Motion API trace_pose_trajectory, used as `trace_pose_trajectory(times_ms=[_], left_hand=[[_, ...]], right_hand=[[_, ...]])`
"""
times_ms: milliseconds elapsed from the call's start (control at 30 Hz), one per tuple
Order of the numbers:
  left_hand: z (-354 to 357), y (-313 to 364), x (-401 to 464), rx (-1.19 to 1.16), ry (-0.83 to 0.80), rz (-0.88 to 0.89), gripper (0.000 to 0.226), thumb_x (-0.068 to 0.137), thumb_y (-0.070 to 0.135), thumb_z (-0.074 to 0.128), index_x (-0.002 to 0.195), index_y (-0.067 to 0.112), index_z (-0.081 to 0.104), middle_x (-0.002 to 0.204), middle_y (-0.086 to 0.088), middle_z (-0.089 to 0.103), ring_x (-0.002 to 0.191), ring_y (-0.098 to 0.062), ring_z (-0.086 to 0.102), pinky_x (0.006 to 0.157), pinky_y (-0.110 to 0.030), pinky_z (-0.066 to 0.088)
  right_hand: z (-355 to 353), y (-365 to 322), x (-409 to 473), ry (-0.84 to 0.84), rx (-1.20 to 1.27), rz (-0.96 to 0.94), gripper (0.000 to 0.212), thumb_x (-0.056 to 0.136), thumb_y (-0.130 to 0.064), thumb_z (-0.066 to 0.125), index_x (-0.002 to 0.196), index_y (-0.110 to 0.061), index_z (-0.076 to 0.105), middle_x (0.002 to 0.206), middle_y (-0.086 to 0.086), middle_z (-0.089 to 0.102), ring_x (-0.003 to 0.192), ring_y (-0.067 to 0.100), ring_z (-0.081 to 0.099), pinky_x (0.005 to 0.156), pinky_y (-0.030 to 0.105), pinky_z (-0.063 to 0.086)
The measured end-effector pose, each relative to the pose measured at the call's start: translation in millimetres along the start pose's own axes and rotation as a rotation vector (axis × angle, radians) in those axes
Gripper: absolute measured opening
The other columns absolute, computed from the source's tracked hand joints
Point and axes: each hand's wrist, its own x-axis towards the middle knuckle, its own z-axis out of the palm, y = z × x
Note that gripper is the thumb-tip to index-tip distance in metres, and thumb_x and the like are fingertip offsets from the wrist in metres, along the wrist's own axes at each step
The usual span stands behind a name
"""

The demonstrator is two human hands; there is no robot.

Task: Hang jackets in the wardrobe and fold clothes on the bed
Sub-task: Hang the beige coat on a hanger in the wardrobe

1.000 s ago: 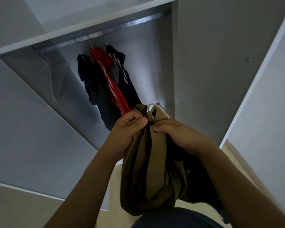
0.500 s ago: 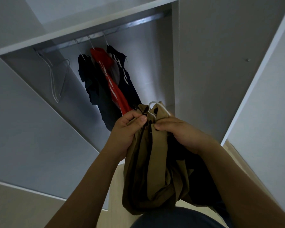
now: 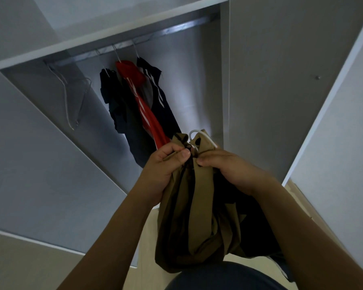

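Both forearms extend forward and upward. Left hand point(image 3: 164, 164) and right hand point(image 3: 228, 168) are raised side by side, fingers curled, gripping.

rail point(image 3: 184, 26): right stretch free | mid: three hung garments point(image 3: 138, 105) | left: bare hangers point(image 3: 71, 101)

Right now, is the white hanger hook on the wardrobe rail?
Apart. The head view shows the hanger hook sticking out of the brown jacket, gripped by the left hand and right hand, well below the rail.
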Motion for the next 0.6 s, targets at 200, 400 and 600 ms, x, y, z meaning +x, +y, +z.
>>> trace_pose_trajectory(times_ms=[200, 400, 600], left_hand=[[0.0, 0.0, -0.6, -0.048, 0.006, -0.044, 0.01, 0.084, 0.024, 0.064, 0.082, 0.016, 0.07, 0.084, -0.005, 0.068, 0.077, -0.018, 0.066, 0.071, -0.028, 0.056], [-1.7, -3.5, -6.1, -0.261, 0.023, -0.07, 0.018, 0.085, 0.014, 0.057, 0.097, 0.006, 0.067, 0.082, -0.01, 0.066, 0.075, -0.019, 0.064, 0.072, -0.029, 0.057], [2.7, -3.4, -7.3, -0.1, 0.094, 0.027, 0.013, 0.088, 0.013, 0.063, 0.087, 0.021, 0.074, 0.091, -0.004, 0.069, 0.081, -0.016, 0.066, 0.074, -0.028, 0.054]], right_hand=[[0.5, 0.0, -0.6, 0.002, 0.004, 0.004, 0.033, 0.092, -0.012, 0.058, 0.123, 0.0, 0.057, 0.127, 0.02, 0.057, 0.108, 0.025, 0.062, 0.091, 0.029, 0.051], [-0.9, -2.3, -6.0, 0.01, -0.021, -0.022, 0.026, 0.093, -0.014, 0.056, 0.112, 0.0, 0.067, 0.129, 0.017, 0.054, 0.111, 0.026, 0.06, 0.091, 0.028, 0.051], [1.0, -4.6, -9.0, -0.01, -0.074, -0.034, 0.026, 0.094, -0.014, 0.055, 0.107, 0.005, 0.068, 0.13, 0.021, 0.05, 0.115, 0.031, 0.057, 0.103, 0.04, 0.046]])
